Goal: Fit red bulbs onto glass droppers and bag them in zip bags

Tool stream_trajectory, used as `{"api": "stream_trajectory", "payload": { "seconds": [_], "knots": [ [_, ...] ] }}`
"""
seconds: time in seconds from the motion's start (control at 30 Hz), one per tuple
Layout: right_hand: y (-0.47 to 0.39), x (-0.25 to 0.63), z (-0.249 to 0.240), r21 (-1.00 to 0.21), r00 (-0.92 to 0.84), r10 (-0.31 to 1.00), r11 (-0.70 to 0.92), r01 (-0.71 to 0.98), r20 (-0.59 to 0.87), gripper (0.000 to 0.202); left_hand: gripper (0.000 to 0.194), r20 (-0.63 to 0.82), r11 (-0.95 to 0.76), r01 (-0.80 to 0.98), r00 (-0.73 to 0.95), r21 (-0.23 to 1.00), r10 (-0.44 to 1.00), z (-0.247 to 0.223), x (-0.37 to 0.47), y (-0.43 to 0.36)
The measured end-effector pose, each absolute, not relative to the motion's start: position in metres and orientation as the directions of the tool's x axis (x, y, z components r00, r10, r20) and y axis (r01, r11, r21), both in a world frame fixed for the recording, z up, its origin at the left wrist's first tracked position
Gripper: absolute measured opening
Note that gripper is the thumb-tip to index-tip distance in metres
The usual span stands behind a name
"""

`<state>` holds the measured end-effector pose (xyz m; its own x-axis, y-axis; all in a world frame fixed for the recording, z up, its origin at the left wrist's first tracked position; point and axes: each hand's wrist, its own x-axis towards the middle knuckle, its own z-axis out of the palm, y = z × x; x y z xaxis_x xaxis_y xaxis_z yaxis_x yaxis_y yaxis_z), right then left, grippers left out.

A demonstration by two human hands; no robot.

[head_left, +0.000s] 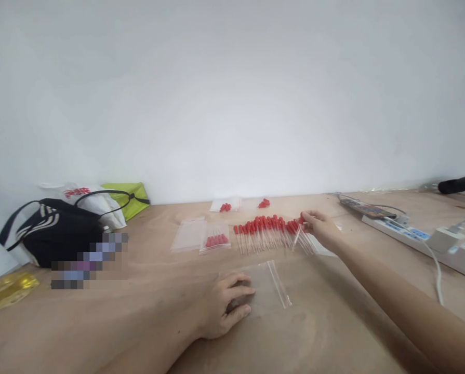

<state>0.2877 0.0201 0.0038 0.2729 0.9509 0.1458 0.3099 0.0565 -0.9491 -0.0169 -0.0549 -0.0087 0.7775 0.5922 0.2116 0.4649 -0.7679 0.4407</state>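
Right hand (pixel 314 223): pinching red-topped dropper (pixel 296 236) at right of dropper row (pixel 263 227). Left hand (pixel 228 302): loosely spread on near bag (pixel 266 287).

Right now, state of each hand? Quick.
Left hand: open, resting on a clear zip bag.
Right hand: grip closed, pinching a red-topped dropper.

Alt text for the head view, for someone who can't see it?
A person's right hand pinches a red-topped clear tube near the right end of a row of similar tubes, while the left hand lies over a clear zip bag. A black bag sits at far left, a power strip at right.
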Motion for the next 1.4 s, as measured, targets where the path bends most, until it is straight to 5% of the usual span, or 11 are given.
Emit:
{"api": "stream_trajectory", "payload": {
  "seconds": [0.17, 0.57, 0.77, 1.0, 1.1, 1.23, 1.4],
  "knots": [
    [-0.036, 0.271, -0.024, -0.989, 0.355, 0.93, 0.132, -0.073, 0.098, 0.033, 0.031, 0.171, -0.763, 0.446, 0.801, 0.468, 0.574, -0.006, -0.014, -0.053],
    [-0.052, 0.249, -0.032, -0.983, 0.314, 0.949, 0.051, -0.179, -0.008, 0.024, 0.033, 0.175, -0.769, 0.426, 0.812, 0.476, 0.557, -0.01, -0.013, -0.052],
    [-0.061, 0.242, -0.033, -0.954, 0.084, 0.992, -0.063, -0.294, -0.092, 0.021, 0.042, 0.139, -0.729, 0.469, 0.786, 0.499, 0.602, -0.006, -0.013, -0.053],
    [-0.07, 0.243, -0.025, -0.997, -0.358, 0.934, 0.005, 0.078, -0.023, 0.033, 0.044, 0.128, -0.735, 0.465, 0.797, 0.493, 0.59, -0.004, -0.01, -0.053],
    [-0.071, 0.239, -0.023, -0.994, -0.459, 0.888, 0.039, 0.101, -0.011, 0.034, 0.044, 0.141, -0.744, 0.443, 0.806, 0.501, 0.575, -0.006, -0.008, -0.051],
    [-0.067, 0.235, -0.026, -0.993, -0.48, 0.875, 0.105, 0.049, 0.069, 0.033, 0.044, 0.142, -0.732, 0.453, 0.794, 0.509, 0.591, -0.006, -0.007, -0.051],
    [-0.058, 0.244, -0.032, -0.976, -0.351, 0.936, 0.093, 0.195, 0.019, 0.034, 0.04, 0.155, -0.694, 0.504, 0.742, 0.514, 0.653, -0.002, -0.013, -0.05]
  ]
}}
